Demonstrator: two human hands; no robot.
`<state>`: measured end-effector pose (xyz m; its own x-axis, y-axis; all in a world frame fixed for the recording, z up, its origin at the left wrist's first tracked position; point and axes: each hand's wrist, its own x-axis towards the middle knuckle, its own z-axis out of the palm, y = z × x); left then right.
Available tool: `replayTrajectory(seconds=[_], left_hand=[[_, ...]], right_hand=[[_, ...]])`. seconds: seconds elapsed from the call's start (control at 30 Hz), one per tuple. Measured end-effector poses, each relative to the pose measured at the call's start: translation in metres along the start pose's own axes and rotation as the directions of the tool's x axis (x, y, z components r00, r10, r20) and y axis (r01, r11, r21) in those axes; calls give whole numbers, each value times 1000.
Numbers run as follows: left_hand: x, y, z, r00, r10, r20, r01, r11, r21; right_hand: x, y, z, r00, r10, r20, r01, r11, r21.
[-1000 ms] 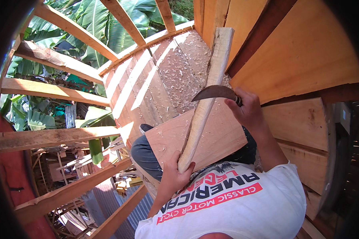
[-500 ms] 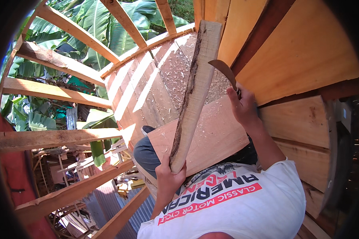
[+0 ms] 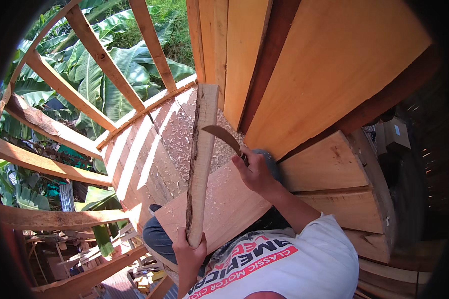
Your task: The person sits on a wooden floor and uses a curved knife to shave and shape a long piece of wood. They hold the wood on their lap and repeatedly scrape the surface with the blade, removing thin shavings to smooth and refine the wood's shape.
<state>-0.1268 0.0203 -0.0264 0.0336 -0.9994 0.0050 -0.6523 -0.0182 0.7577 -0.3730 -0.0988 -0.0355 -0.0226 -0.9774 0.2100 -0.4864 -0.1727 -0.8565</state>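
Left hand (image 3: 188,250) clamped round the near end of a wooden strip (image 3: 200,159) running away over the lap board (image 3: 224,209), right hand (image 3: 257,172) fisted on a curved blade (image 3: 223,136) meeting its right edge, midway along.

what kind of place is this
Probably an unfinished timber building on a raised floor, outdoors among banana plants. An open frame of bare wooden beams shows green banana leaves beyond, pale sawn wall planks stand unpainted, and wood shavings litter the plank floor.
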Motion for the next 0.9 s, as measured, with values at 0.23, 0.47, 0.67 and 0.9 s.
replayTrajectory(seconds=[0.23, 0.47, 0.67, 0.9], left_hand=[[-12, 22, 5, 1000, -25, 14, 24, 999, 43], [-24, 51, 6, 997, -6, -81, 12, 997, 72], [-34, 47, 8, 994, 27, -110, -17, 996, 89], [-37, 62, 9, 986, 81, -145, -63, 990, 125]], right_hand=[[-23, 10, -8, 986, -162, 37, 160, 985, 58], [-35, 15, 1, 958, -275, 82, 261, 954, 147], [-44, 16, -6, 854, -506, 123, 495, 862, 111], [-54, 12, -14, 870, -477, 129, 461, 877, 132]])
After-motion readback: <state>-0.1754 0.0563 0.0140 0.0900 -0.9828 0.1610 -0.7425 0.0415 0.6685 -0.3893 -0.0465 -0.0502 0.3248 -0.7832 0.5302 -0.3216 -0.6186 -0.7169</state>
